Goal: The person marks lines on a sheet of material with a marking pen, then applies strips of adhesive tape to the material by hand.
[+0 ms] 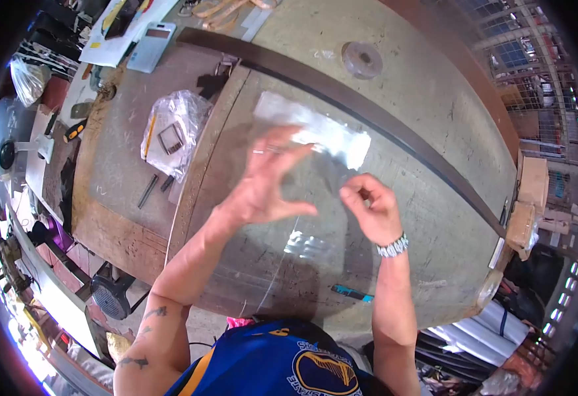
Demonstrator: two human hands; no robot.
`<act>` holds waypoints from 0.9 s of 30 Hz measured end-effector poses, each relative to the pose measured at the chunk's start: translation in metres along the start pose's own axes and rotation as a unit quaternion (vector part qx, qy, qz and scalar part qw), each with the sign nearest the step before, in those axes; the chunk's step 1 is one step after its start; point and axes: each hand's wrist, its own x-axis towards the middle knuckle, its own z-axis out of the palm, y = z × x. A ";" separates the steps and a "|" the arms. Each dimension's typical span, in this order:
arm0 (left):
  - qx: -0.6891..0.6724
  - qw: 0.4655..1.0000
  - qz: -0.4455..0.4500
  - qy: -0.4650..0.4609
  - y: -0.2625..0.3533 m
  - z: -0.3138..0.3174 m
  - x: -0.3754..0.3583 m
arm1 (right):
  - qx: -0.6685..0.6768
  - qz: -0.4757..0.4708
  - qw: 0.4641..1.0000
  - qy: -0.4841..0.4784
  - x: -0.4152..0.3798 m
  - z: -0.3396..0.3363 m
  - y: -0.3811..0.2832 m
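A clear, shiny plastic sheet lies on the worktable, its glare hiding some edges. Over its left part is my left hand, fingers and thumb spread, with nothing in its grasp. Below the sheet's right end, my right hand has thumb and forefinger pinched together; what they hold, if anything, is too faint to tell. A second shiny patch of clear plastic shows between my forearms. Near the table's front edge lies a blue and black cutter.
A long dark metal bar crosses the worktable. Beyond it sits a roll of clear tape. To the left are a plastic bag with a metal buckle frame and a dark pen. Cardboard boxes stand at the right edge.
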 end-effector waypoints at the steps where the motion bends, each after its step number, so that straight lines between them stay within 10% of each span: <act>1: -0.071 0.996 0.014 -0.054 0.012 0.004 0.001 | -0.037 -0.014 0.997 -0.064 -0.005 0.005 -0.030; 6: -0.297 0.885 -0.163 -0.320 0.001 -0.014 0.041 | -0.055 -0.007 0.998 -0.012 0.000 -0.013 -0.070; 16: 0.071 0.987 -0.145 -0.006 -0.089 -0.037 0.079 | 0.018 0.102 0.973 0.206 0.055 -0.031 0.074; 27: 0.231 0.968 -0.063 0.079 -0.088 -0.025 0.053 | -0.167 0.073 0.954 0.237 0.047 -0.016 0.089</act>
